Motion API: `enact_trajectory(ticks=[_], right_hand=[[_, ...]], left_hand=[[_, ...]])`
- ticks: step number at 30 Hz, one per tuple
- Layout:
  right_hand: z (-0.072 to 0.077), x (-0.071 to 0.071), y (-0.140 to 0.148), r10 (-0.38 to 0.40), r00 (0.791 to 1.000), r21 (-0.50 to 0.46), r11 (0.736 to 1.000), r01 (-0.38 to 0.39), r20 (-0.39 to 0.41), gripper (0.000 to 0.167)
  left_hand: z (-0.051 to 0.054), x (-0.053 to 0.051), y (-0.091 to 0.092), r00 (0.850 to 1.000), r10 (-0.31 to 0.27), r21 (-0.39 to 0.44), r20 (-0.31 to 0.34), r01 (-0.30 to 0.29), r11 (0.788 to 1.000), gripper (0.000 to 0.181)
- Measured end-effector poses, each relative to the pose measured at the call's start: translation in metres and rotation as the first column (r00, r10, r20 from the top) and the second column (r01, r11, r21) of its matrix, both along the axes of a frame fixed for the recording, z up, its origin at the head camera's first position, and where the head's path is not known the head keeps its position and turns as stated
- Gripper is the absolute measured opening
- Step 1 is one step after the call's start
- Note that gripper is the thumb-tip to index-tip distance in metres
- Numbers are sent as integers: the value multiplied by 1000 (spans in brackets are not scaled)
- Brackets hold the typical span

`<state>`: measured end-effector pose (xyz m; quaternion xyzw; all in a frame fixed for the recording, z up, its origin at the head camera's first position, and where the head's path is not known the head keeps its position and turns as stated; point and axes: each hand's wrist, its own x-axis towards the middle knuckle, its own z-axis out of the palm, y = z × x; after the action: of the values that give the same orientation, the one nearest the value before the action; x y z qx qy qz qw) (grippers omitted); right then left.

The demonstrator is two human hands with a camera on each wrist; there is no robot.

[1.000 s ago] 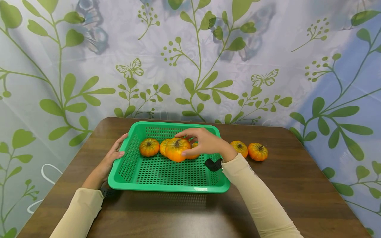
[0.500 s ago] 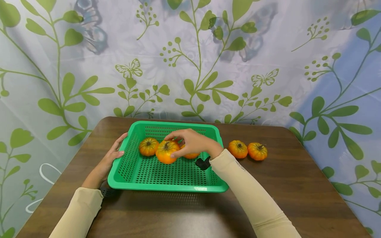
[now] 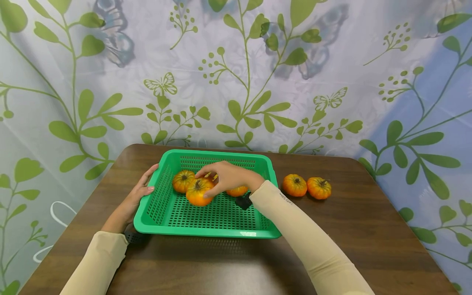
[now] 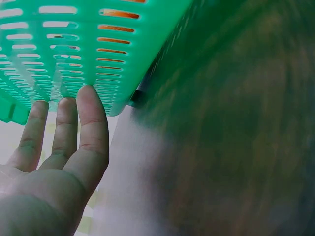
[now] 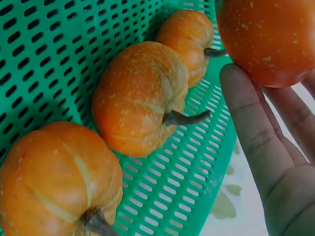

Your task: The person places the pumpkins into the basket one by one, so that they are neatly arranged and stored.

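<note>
While pinching a pumpkin [image 3: 199, 196] with curved fingers of the right hand [image 3: 229, 176] over the basket [image 3: 206, 232], left of frame centre, rests the left hand [image 3: 137, 196], near-straight-fingered, against the basket's left side.

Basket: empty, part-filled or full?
Part-filled: the right wrist view shows three pumpkins in the basket; the right hand holds a fourth pumpkin. Head view shows bare floor in front.

Bright green basket [image 3: 206, 232], yellow-streaked orange pumpkins [image 3: 294, 186], dark brown wood-grain table [image 3: 184, 262], cream sleeves [image 3: 313, 241], green-leaf-patterned pale backdrop [image 3: 210, 135].
</note>
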<state>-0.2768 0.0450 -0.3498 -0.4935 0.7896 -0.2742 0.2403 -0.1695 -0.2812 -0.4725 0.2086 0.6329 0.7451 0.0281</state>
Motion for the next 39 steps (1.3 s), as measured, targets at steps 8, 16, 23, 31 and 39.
enact_trajectory(ticks=[8,16,23,31,39], right_hand=[[-4,-4,-18,31,999,72,997,-29,-24,61],[-9,-5,-37,59,998,132,990,-54,-31,59],[-17,-3,-52,76,995,182,981,-63,-64,59],[-26,-2,-60,81,991,206,977,-57,-108,62],[-33,-3,-66,82,994,192,979,-66,-76,63]], left_hand=[[1,-4,-3,1000,-10,10,10,10,1000,64],[2,-8,-5,1000,-4,5,7,4,1000,64],[2,-13,-6,1000,-11,14,12,11,1000,63],[2,-18,-8,1000,-22,28,18,22,999,64],[2,-24,-12,1000,-25,35,14,25,999,64]])
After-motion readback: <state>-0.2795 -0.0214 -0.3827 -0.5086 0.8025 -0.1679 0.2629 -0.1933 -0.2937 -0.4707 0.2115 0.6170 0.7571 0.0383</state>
